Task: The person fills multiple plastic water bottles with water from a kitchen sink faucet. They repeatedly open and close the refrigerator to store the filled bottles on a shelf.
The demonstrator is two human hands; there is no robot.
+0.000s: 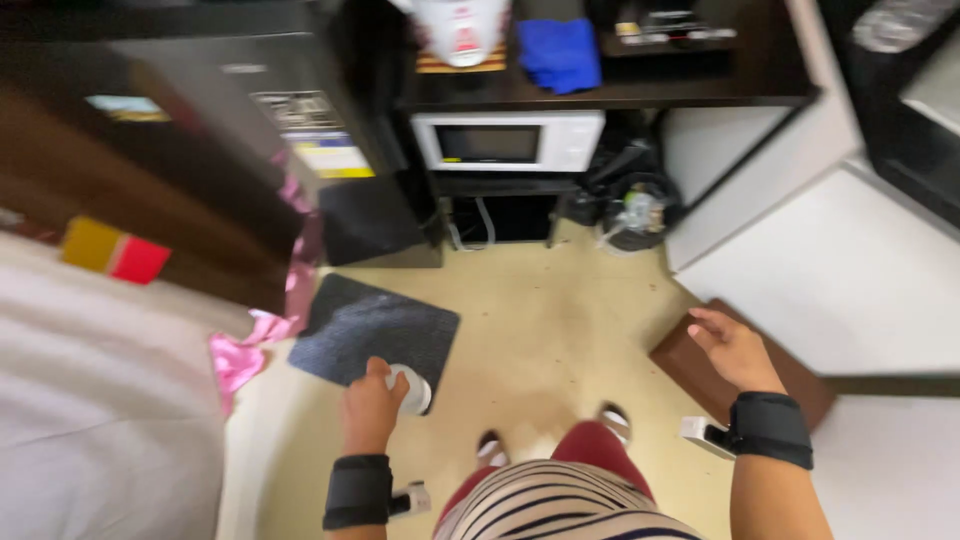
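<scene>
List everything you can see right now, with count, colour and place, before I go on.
microwave: 1, white, low shelf ahead
blue cloth: 1, blue, top shelf
dark mat: 1, dark grey, floor centre-left
brown mat: 1, brown, floor right
pink wrapping: 1, pink, floor left
bag: 1, dark, beside the microwave stand
white round object: 1, white, in the left hand
left hand: 1, gripping the round object, black wrist strap
right hand: 1, open, empty, above the brown mat, black wrist strap
</scene>
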